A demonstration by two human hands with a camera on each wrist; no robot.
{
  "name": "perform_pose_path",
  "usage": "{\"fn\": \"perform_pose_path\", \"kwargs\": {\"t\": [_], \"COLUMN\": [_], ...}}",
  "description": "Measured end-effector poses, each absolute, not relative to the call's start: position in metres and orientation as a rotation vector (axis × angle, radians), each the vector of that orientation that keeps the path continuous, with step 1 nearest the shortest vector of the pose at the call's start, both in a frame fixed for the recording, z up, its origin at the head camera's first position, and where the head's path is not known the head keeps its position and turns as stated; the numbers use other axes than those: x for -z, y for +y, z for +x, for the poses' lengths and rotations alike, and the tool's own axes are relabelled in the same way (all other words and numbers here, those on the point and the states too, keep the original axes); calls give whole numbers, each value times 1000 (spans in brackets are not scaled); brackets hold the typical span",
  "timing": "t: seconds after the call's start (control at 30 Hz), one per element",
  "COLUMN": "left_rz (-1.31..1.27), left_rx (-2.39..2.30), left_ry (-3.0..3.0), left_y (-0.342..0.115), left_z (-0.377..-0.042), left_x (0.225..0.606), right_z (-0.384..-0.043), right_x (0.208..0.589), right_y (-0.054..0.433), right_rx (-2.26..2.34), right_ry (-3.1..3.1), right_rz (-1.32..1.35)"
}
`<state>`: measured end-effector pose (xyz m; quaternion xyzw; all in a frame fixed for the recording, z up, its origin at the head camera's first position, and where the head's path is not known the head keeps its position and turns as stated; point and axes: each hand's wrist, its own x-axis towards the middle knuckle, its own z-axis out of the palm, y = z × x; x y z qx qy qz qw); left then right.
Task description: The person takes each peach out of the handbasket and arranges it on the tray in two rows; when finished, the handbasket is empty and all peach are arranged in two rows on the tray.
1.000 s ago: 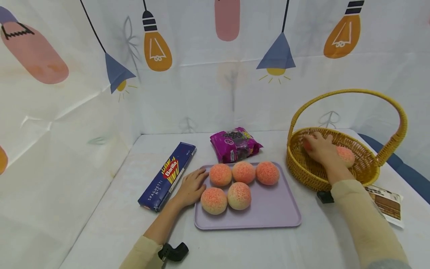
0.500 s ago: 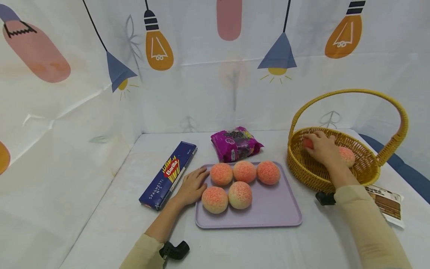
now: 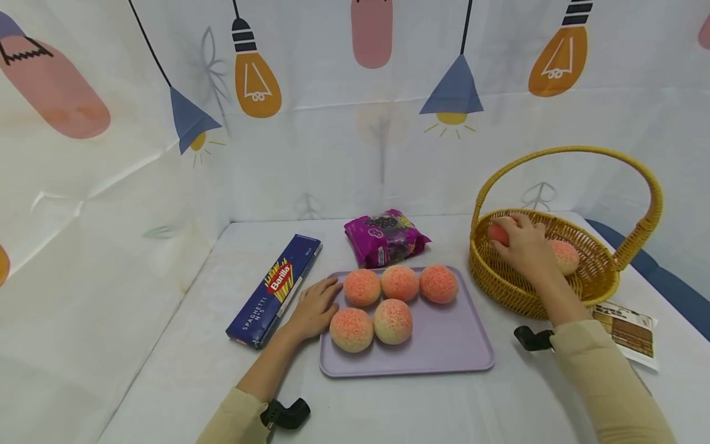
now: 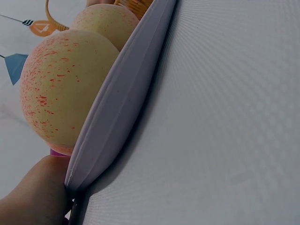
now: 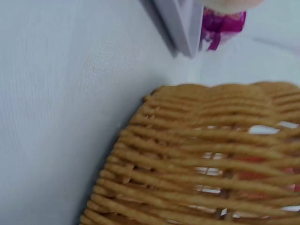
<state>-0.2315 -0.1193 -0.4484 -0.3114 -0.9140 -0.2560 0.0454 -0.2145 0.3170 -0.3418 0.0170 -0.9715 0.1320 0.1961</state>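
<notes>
Inside the yellow wicker basket [image 3: 501, 287], my right hand [image 3: 527, 250] grips a pink-orange peach [image 3: 498, 230], lifted slightly near the basket's left wall. Another peach [image 3: 564, 256] lies in the basket to the right of that hand. My left hand [image 3: 315, 308] rests at the left rim of the lilac tray [image 3: 444, 351], its fingers on the edge. On the tray are three peaches at the back and two in front, the front left peach [image 3: 352, 330] nearest that hand. The left wrist view shows this peach [image 4: 70, 89] close up. Basket weave [image 5: 201, 159] hides the right hand in the right wrist view.
A blue spaghetti box [image 3: 274, 291] lies left of the tray. Behind the tray sits a purple snack bag [image 3: 385, 239]. A brown and white packet [image 3: 629, 333] lies partly under the basket's right side. The basket's tall handle [image 3: 577, 149] arches over its opening.
My right hand has risen slightly with the peach, moving a little left inside the basket. The left hand stays at the tray's rim. The head view has shifted slightly.
</notes>
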Motion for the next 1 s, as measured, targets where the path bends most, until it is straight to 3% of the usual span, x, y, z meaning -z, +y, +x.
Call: {"fn": "perform_pose_path", "kwargs": {"t": [1.0], "left_rz": [-945], "left_rx": [755], "left_ry": [-2791], "left_y": [-119], "left_z": [-230], "left_x": [450], "right_z": [-177], "right_x": [332], "right_y": [256], "right_rx": [-364], "right_ry": [-2440], "right_rz": [285]}}
